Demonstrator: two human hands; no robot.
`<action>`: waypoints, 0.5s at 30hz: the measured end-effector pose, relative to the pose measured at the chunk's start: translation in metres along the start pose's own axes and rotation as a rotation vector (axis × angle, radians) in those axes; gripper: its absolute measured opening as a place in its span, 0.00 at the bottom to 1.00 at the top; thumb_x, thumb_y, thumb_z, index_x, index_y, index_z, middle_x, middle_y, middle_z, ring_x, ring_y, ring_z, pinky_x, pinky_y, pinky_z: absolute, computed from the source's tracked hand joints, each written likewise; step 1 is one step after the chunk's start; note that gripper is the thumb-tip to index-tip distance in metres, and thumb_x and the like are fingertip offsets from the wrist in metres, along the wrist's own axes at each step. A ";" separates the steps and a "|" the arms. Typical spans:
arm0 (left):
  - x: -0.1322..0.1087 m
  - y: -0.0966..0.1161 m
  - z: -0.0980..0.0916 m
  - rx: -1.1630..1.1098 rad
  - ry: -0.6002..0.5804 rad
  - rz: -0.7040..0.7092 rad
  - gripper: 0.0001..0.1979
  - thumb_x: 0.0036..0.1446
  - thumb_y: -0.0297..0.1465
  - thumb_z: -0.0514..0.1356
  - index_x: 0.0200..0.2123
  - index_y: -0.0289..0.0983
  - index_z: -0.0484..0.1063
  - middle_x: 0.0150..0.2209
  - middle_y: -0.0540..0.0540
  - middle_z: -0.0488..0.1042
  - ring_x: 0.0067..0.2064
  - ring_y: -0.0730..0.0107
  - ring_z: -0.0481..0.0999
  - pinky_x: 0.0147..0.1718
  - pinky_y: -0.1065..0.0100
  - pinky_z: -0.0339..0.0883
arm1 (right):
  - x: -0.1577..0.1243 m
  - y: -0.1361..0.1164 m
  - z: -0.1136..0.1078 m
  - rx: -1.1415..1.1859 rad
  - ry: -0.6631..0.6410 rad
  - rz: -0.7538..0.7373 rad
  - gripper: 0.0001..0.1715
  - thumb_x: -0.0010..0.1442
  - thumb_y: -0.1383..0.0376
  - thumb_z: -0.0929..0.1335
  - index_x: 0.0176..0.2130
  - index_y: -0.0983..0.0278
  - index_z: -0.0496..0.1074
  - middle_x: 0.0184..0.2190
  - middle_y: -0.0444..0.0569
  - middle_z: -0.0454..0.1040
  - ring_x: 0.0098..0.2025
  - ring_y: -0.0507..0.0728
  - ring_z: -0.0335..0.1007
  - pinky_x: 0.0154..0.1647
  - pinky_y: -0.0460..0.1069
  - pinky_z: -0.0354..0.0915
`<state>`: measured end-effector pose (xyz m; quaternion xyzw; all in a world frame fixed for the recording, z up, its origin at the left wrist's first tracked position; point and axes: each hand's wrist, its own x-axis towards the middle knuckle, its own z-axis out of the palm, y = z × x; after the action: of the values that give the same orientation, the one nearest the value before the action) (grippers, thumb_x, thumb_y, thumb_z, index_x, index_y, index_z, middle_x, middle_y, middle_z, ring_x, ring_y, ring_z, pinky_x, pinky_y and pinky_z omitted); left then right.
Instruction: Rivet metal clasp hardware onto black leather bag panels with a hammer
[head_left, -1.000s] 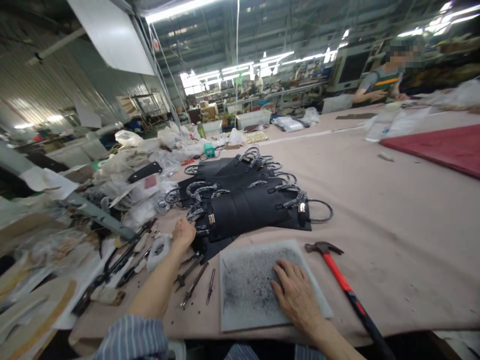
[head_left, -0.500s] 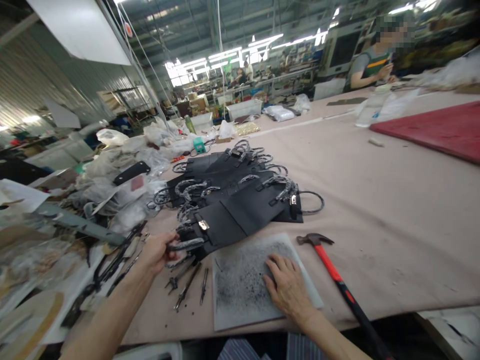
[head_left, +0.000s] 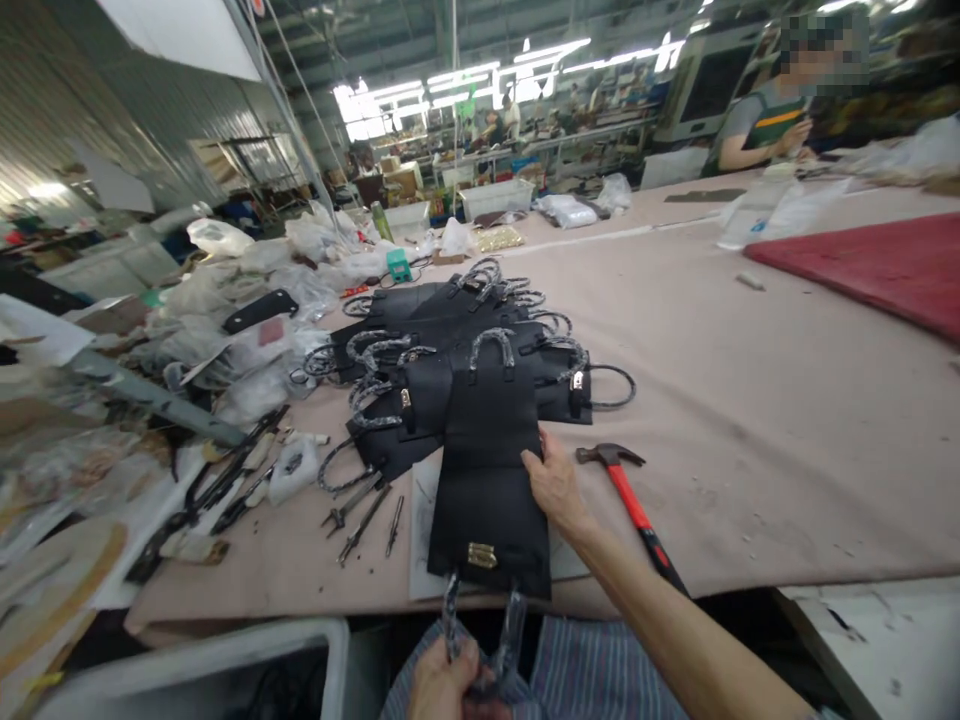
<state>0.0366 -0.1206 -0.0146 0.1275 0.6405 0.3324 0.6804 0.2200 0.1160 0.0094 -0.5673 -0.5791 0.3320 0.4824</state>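
Note:
A black handbag panel (head_left: 491, 470) with a gold clasp (head_left: 482, 555) near its front end lies lengthwise towards me, partly over a pale board (head_left: 421, 560). My left hand (head_left: 444, 680) is closed round the plastic-wrapped handle (head_left: 451, 610) at the near end, past the table edge. My right hand (head_left: 556, 480) grips the panel's right edge, thumb on top and fingers partly hidden. Behind it spreads a pile of similar black panels (head_left: 420, 395) with wrapped handles. A claw hammer (head_left: 630, 495) with a red and black handle rests just right of my right hand.
Several slim metal tools (head_left: 364, 525) lie left of the board. Plastic bags and scraps (head_left: 247, 290) crowd the left side. Below the table edge stands a white bin (head_left: 330, 665). A red sheet (head_left: 870, 265) lies far right, near a clear bottle (head_left: 754, 210). A co-worker (head_left: 765, 130) is behind.
The panel in my left hand has come off the pile and turned lengthwise over the board, its clasp end towards me. My right hand has left the board and taken the panel's edge.

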 end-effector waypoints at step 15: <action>-0.001 0.036 0.047 0.019 -0.180 -0.033 0.31 0.51 0.56 0.64 0.41 0.35 0.66 0.29 0.42 0.80 0.24 0.66 0.80 0.25 0.70 0.69 | -0.066 0.014 -0.022 -0.472 -0.215 -0.257 0.21 0.64 0.59 0.65 0.53 0.65 0.74 0.56 0.60 0.72 0.59 0.66 0.67 0.63 0.64 0.64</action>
<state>0.0712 -0.0824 0.0143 0.1528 0.5821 0.3024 0.7392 0.2379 0.0502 -0.0088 -0.5473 -0.7554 0.1822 0.3110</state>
